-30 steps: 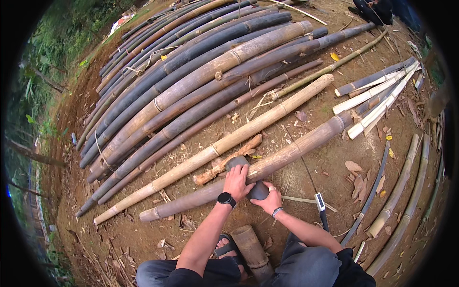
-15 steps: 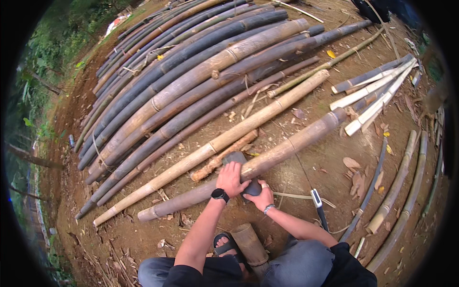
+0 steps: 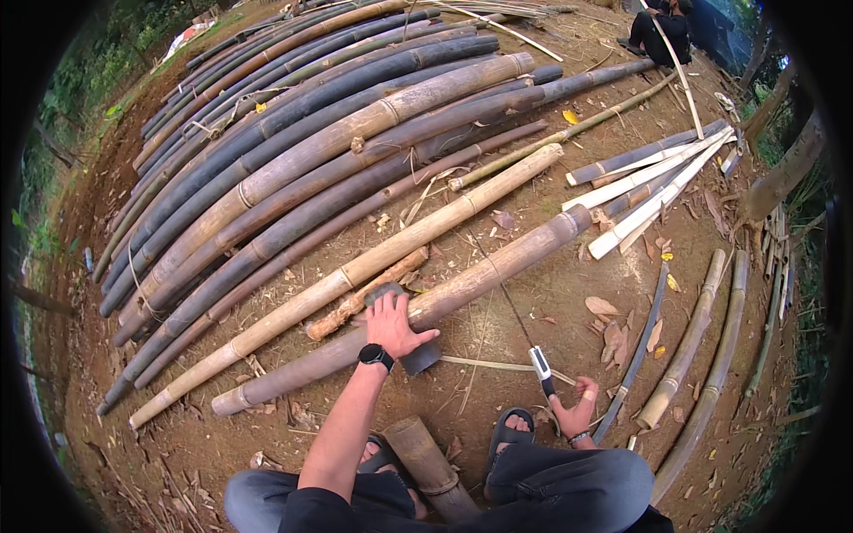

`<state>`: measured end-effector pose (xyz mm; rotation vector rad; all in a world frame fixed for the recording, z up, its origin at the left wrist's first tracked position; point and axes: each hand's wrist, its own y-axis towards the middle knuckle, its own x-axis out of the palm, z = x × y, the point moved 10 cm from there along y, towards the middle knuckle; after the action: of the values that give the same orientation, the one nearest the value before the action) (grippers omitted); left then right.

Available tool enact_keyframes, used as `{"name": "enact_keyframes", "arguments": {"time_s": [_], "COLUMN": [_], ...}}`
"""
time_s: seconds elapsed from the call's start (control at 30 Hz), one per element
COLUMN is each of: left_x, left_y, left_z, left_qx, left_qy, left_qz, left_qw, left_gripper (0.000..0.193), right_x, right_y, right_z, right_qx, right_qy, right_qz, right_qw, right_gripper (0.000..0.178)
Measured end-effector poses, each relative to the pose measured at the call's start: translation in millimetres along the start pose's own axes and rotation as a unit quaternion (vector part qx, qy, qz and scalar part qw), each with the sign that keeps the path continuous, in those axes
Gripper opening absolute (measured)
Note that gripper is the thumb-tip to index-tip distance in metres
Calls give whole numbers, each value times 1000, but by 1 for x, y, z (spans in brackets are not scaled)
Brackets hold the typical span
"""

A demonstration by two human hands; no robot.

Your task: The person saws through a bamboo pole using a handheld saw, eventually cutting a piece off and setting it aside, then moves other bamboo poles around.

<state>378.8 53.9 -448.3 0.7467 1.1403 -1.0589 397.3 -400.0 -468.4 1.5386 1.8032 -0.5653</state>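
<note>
— Looking down from the head view, where does the left hand (image 3: 394,324) sit?

— Flat on the brown bamboo pole (image 3: 418,311) that lies slantwise across the dirt just ahead of the feet. The fingers lie close together, pointing up the picture, with the thumb stretched out to the right along the pole. A black wristwatch (image 3: 376,356) is on that wrist.

— Anything under the palm?

— A dark grey curved band (image 3: 419,357) wraps the pole there; one end shows above the fingertips and the other below the thumb. What it is made of I cannot tell.

— And the right hand (image 3: 573,410)?

— Down on the ground beside the right sandal (image 3: 509,430), well apart from the pole. Its fingers curl around the dark handle of a long thin tool (image 3: 520,329), whose narrow blade runs up and left toward the pole. A pale patch marks the tool just above the grip.

— What lies around?

— A paler, longer bamboo pole (image 3: 355,275) runs parallel just beyond the brown one, with a short rough chunk of wood (image 3: 364,296) between them. Beyond those, a wide stack of dark and tan bamboo culms (image 3: 293,151) fills the upper left. To the right lie split pale bamboo strips (image 3: 657,182). A short bamboo stump (image 3: 431,462) rests between the person's feet. Another person (image 3: 662,31) sits at the far top edge.
</note>
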Motion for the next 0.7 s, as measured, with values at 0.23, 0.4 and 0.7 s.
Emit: {"name": "enact_keyframes", "arguments": {"time_s": [0.23,0.4,0.7], "left_x": [9,13,27], "left_y": [60,72,56], "left_z": [83,84,115], "left_qx": [-27,-47,-26], "left_qy": [1,-19,-21], "left_qz": [-11,-11,-93], "left_qw": [1000,999,995], "left_gripper": [83,55,60], "right_x": [93,75,68], "right_y": [19,25,88], "right_z": [26,-4,-95], "right_qx": [108,-4,-28], "right_qy": [147,25,-104], "right_qz": [-285,-174,-220], "right_qw": [941,984,970], "right_gripper": [58,40,40]}}
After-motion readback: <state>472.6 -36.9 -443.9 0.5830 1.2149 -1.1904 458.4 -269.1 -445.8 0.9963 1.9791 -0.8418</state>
